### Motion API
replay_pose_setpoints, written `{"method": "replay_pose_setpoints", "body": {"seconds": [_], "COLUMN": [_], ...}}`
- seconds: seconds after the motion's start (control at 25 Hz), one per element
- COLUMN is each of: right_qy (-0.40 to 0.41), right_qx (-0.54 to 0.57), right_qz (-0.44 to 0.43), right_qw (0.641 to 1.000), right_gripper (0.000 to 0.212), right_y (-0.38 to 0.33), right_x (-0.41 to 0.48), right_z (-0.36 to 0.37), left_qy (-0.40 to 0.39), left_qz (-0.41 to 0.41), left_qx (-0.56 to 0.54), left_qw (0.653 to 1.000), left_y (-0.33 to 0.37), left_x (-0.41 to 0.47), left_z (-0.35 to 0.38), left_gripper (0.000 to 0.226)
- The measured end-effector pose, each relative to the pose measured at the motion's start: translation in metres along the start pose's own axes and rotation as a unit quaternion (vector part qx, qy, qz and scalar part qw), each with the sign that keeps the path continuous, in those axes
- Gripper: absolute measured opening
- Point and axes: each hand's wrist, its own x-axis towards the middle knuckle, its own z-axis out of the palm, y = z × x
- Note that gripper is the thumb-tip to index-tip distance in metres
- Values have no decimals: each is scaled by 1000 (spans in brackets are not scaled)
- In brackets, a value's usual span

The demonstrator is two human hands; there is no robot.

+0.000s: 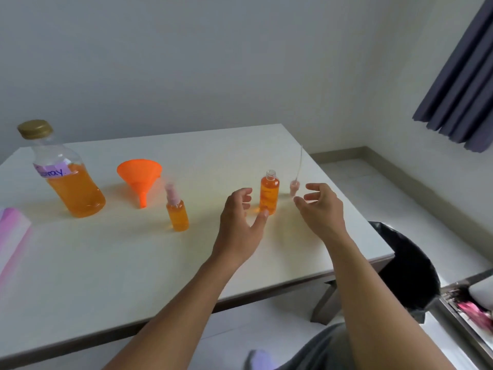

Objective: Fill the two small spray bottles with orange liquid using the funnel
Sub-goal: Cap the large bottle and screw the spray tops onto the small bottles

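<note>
Two small spray bottles stand on the white table [133, 263], both holding orange liquid. The left one [177, 212] has its pink spray cap on. The right one [269, 192] is uncapped, its threaded neck bare. Its pink spray head [294, 186] with a long dip tube stands just to its right. My left hand [240, 217] hovers open at the left of the uncapped bottle, the thumb near its base. My right hand [320, 206] is open to the right, fingers close to the spray head. The orange funnel [140, 177] lies on its side. A large capped bottle [66, 177] holds orange liquid.
A pink and white striped object [12, 231] lies at the table's left edge. A black bin [408, 268] stands on the floor past the table's right corner. A dark curtain [461, 81] hangs at the upper right. A grey tray edge with pink items [474, 308] shows at the lower right.
</note>
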Motion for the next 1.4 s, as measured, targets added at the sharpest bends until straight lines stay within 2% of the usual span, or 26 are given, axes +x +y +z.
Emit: {"method": "replay_pose_setpoints", "body": {"seconds": [0.08,0.12,0.28,0.44,0.64,0.8,1.0,1.24,1.4], "right_qy": [13,19,31,-62,-155,-191,-178,-169,-183], "right_qx": [23,39,81,186,343,289,279,253,217], "right_qz": [-2,-4,-16,-78,-114,-156,-180,-198,-213], "right_qw": [1000,999,996,978,920,925,926,932,935], "right_gripper": [52,48,19,26,36,27,24,8,19], "right_y": [0,0,0,-19,-58,-76,-90,-97,-100], "right_x": [17,24,35,13,-34,-56,-64,-63,-68], "right_z": [12,16,16,-4,-28,-23,-19,-17,-14], "left_qy": [-12,-23,-39,-36,-20,-16,10,19,24], "left_qz": [-7,-9,-3,9,18,13,-13,-11,0], "left_qx": [-20,-31,-55,-34,-32,1,-7,28,58], "left_qw": [1000,999,998,999,999,1000,1000,999,998], "left_y": [-1,-2,-8,-12,-14,-17,-28,-34,-36], "left_x": [22,29,44,22,-25,-50,-61,-64,-66], "left_z": [20,27,28,-8,-64,-94,-113,-121,-119], "left_gripper": [66,67,43,43,42,40,46,49,50]}}
